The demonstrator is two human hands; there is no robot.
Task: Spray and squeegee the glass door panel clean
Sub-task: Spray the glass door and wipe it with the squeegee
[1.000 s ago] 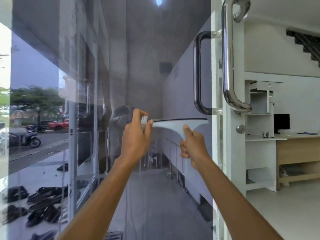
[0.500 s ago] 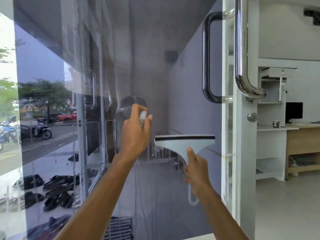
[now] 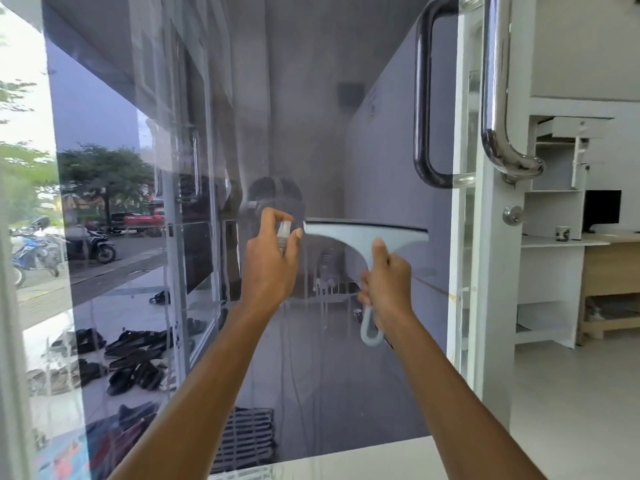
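The tinted glass door panel (image 3: 346, 140) fills the middle of the head view, with thin wet streaks running down its lower part. My left hand (image 3: 268, 263) grips a small clear spray bottle (image 3: 283, 233), its nozzle close to the glass. My right hand (image 3: 386, 284) grips the handle of a pale blue squeegee (image 3: 360, 237). The squeegee's dark rubber blade lies level against the glass, just right of the bottle. The handle's loop sticks out below my fist.
A steel pull handle (image 3: 498, 98) and a round lock (image 3: 512, 214) sit on the white door frame (image 3: 488, 306) at the right. Beyond it are white shelves and a wooden desk (image 3: 609, 268). Sandals (image 3: 135, 358) lie outside at lower left.
The squeegee went down the glass half a second ago and is now back up level with the bottle. My left hand stays in place with the bottle. The view has tilted downward.
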